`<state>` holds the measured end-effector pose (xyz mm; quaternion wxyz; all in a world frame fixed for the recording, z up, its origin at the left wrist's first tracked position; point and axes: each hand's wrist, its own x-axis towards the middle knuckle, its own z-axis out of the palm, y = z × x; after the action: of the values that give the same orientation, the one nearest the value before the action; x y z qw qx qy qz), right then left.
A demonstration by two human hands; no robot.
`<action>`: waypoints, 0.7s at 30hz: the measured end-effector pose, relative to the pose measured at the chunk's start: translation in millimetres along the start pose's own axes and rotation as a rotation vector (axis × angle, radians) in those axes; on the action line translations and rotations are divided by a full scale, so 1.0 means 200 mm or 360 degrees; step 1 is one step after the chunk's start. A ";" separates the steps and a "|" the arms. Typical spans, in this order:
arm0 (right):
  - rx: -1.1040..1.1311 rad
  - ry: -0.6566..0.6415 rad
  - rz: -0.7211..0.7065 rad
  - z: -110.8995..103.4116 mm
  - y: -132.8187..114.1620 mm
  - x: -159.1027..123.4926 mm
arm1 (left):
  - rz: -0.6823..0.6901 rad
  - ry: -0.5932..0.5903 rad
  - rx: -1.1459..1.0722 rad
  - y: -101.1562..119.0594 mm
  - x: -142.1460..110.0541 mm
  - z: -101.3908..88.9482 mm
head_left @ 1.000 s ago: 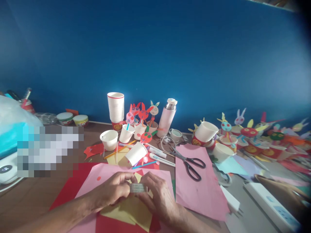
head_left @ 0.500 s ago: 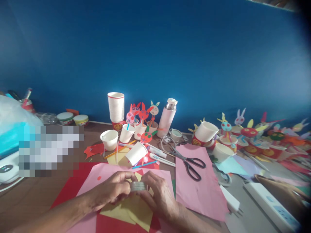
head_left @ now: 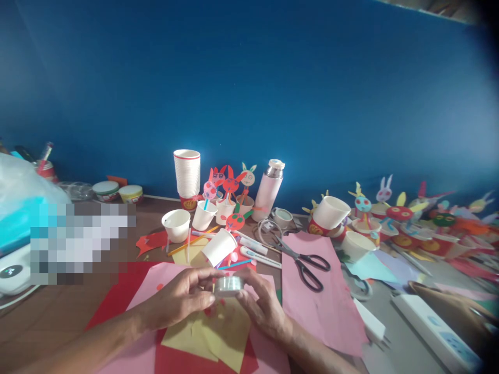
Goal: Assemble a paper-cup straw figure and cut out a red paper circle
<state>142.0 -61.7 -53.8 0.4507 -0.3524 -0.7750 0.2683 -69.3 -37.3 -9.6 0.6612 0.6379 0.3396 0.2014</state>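
Observation:
Between my two hands is a roll of clear tape (head_left: 229,285), its shiny rim facing me. My left hand (head_left: 187,296) is closed at its left side, thumb and forefinger close to the edge. Gripping the right side is my right hand (head_left: 263,301), thumb below and fingers on top. Under the roll lie pieces of yellow paper (head_left: 212,335) on pink paper (head_left: 136,311) and red paper (head_left: 113,285). Just beyond my fingers a white paper cup (head_left: 219,248) lies tipped over near a blue straw (head_left: 236,264) and a white utility knife (head_left: 260,256).
Black-handled scissors (head_left: 306,262) rest on a pink sheet (head_left: 319,311) at the right. A stack of cups (head_left: 187,174) and a pink thermos (head_left: 268,189) stand near the blue wall. Paper bunny figures in cups (head_left: 364,226) crowd the right side. A power strip (head_left: 432,327) lies front right.
The tape roll has been raised slightly and tilted, showing more of its rim. My hands have moved slightly apart around it, the right one shifting to the right.

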 end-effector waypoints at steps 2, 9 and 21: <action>0.0045 0.0019 -0.0033 -0.01 -0.01 0.00 | 0.0018 -0.0019 0.0011 -0.03 0.00 -0.01; 0.0109 0.0012 0.0022 -0.01 -0.03 0.00 | 0.0055 0.0130 0.0102 -0.07 0.00 0.02; 0.0062 0.0300 0.0124 0.00 -0.06 0.04 | 0.0328 0.0404 0.0936 0.04 -0.02 0.08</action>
<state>136.6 -63.2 -40.9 0.5177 -0.3971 -0.7095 0.2662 -60.1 -50.5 -2.0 0.3773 0.8022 0.3965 0.2385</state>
